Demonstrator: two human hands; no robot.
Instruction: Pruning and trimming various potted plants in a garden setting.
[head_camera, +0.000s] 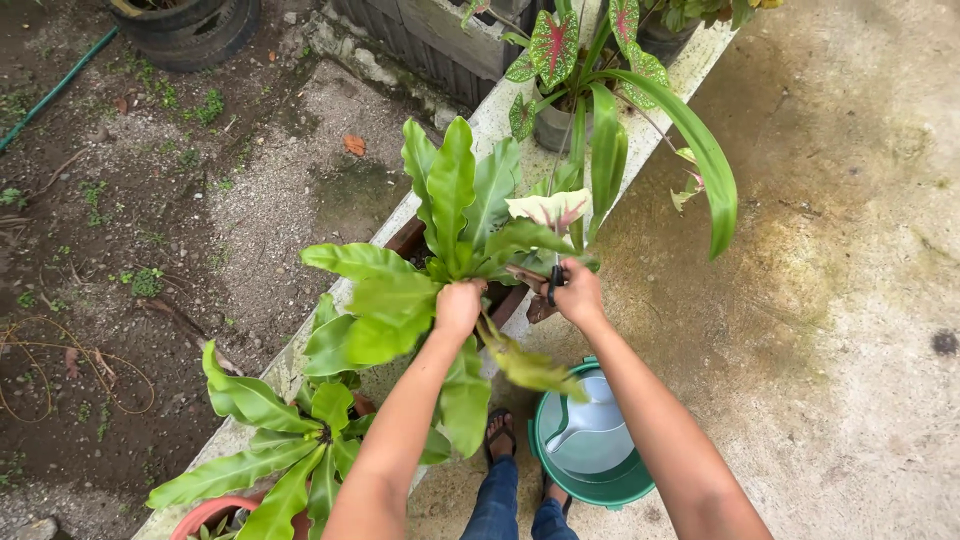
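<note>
Left grip (458, 306) closed on yellowing leaf (525, 366) — leaf trails below; right grip (578, 292) holds scissors (553, 281) beside fern (455, 215).

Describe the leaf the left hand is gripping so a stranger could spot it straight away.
Start at the long pale concrete ledge that runs diagonally with potted plants along it, and find the bird's-nest fern in the brown pot at its middle. The left hand grips one drooping leaf at the fern's near side. Unlike its upright, bright green neighbours, this one hangs down, yellowed and limp, above the green bucket.
</note>
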